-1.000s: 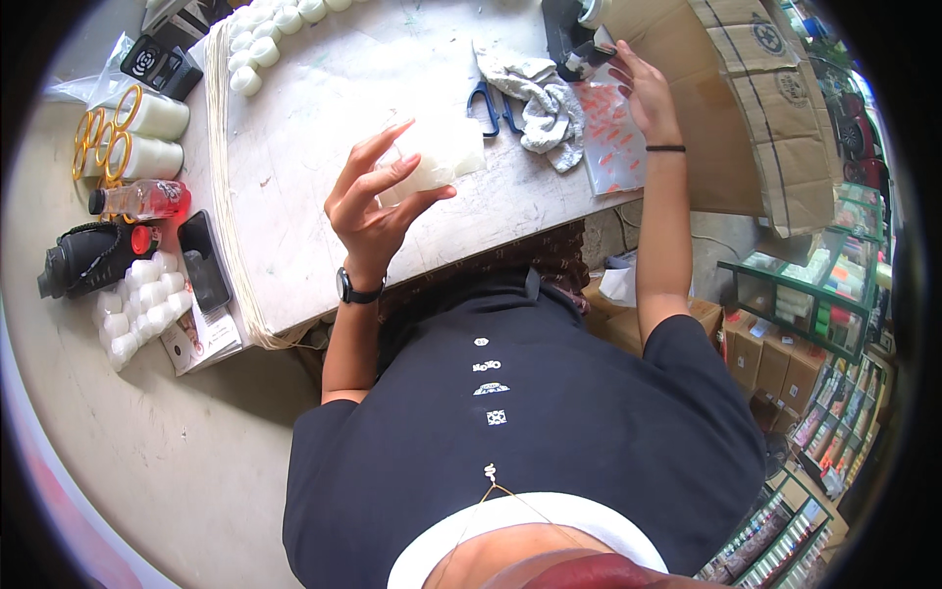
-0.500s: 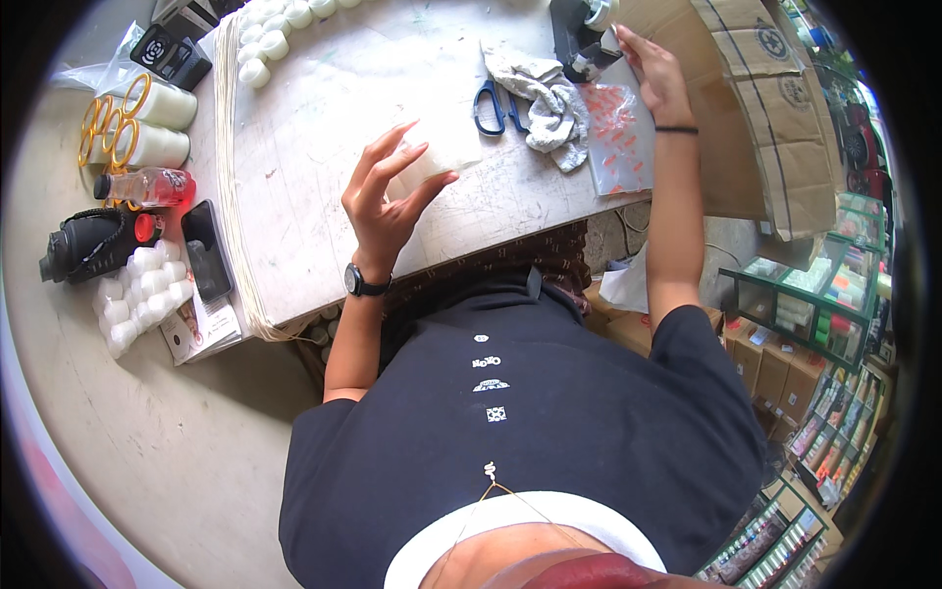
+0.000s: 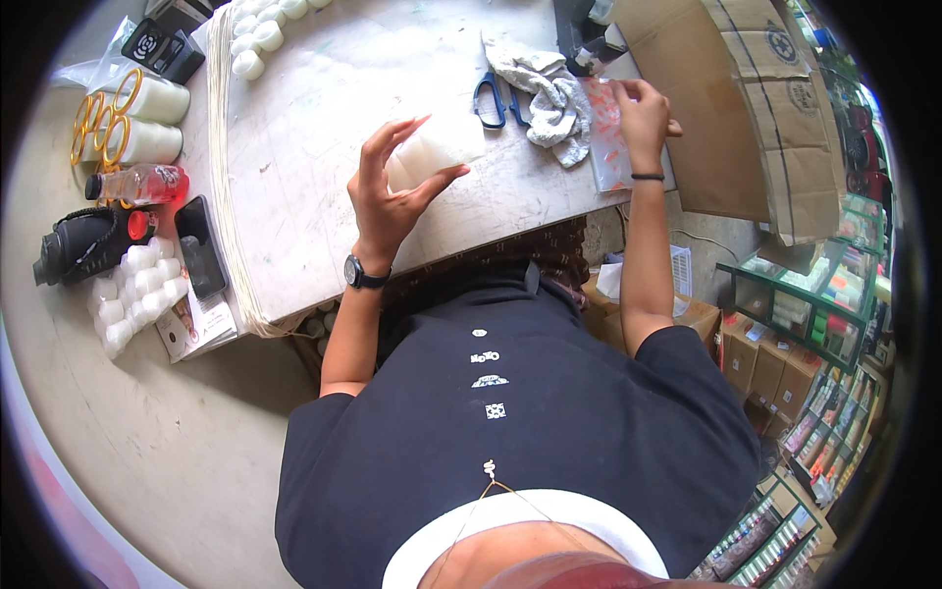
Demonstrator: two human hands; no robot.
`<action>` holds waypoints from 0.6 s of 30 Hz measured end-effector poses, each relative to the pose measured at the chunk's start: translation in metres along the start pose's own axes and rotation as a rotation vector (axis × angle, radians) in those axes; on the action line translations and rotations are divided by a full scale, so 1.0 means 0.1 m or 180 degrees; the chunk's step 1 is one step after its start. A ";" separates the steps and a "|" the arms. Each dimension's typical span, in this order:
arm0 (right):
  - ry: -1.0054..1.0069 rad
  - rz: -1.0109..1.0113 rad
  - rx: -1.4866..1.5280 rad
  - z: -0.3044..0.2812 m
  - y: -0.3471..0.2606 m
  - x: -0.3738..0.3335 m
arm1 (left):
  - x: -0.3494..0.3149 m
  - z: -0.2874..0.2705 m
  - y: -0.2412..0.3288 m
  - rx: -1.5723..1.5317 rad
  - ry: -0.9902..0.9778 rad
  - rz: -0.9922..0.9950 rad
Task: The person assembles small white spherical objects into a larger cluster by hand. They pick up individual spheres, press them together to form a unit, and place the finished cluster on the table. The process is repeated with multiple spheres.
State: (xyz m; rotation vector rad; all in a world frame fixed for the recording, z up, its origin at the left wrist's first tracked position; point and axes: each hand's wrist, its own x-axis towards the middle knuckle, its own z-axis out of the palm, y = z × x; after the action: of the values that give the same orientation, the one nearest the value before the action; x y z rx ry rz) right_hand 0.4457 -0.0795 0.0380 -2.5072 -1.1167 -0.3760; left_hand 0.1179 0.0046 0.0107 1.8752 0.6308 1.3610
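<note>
My left hand (image 3: pixel 392 191) curves its fingers and thumb around a whitish, translucent wrapped bundle (image 3: pixel 437 157) on the worktable; glare washes out its far side. Over the right part of the table, my right hand (image 3: pixel 643 116) is closed with thumb and fingertips together. Whatever it may pinch is too small to make out. Beneath and beside that hand lies a clear plastic bag with red marks (image 3: pixel 608 142). Just beyond it stands a black tape dispenser (image 3: pixel 589 44). A crumpled white patterned cloth (image 3: pixel 554 103) and blue-handled scissors (image 3: pixel 491 103) lie between my hands.
White round pieces (image 3: pixel 260 41) stand at the far left of the worktable (image 3: pixel 304 187). Further left are yellow-rimmed white rolls (image 3: pixel 152 137), a bottle of red drink (image 3: pixel 142 185), a black flask (image 3: pixel 88 245), a phone (image 3: pixel 201 250) and bagged white pieces (image 3: pixel 142 290). A cardboard box (image 3: pixel 706 137) borders the right.
My right hand has come back from the tape dispenser toward me, over the plastic bag. My left hand has shifted slightly, and more of the whitish bundle shows inside its grip.
</note>
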 end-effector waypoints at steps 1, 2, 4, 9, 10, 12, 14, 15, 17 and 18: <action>0.0040 -0.0078 0.0031 -0.11 -0.03 -0.04 | 0.00 0.00 0.01 0.0019 -0.0084 -0.0035; 0.0080 -0.0165 0.0080 -0.19 -0.08 -0.05 | 0.03 0.00 0.02 0.0055 -0.0158 -0.0068; -0.0818 -0.0406 0.1881 -0.37 -0.25 -0.13 | 0.02 -0.02 -0.05 0.0380 -0.0150 0.0239; -0.2559 -0.1486 0.3432 -0.80 -0.93 -0.37 | 0.07 -0.02 0.08 0.0279 -0.0375 0.0093; -0.2410 -0.1633 0.3308 -0.76 -1.01 -0.41 | 0.08 -0.02 0.09 0.0315 -0.0373 0.0129; -0.2236 -0.1797 0.3085 -0.71 -1.14 -0.44 | 0.08 -0.01 0.07 0.0412 -0.0395 0.0262; -0.2177 -0.1819 0.2890 -0.68 -1.24 -0.42 | 0.06 0.01 0.04 0.0441 -0.0408 0.0352; -0.2207 -0.1903 0.2746 -0.67 -1.25 -0.41 | 0.04 0.03 0.03 0.0421 -0.0409 0.0375; -0.2261 -0.2065 0.2454 -0.63 -1.26 -0.40 | 0.05 0.04 -0.02 0.0376 -0.0426 0.0542; -0.2246 -0.2081 0.2386 -0.63 -1.26 -0.39 | 0.06 0.04 -0.06 0.0351 -0.0441 0.0687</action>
State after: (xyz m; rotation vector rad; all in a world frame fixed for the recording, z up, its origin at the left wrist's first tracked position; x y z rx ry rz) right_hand 0.3197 -0.0547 0.1075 -1.5640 -1.8812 0.7145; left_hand 0.1239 0.0117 0.0088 2.1567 0.4518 1.3375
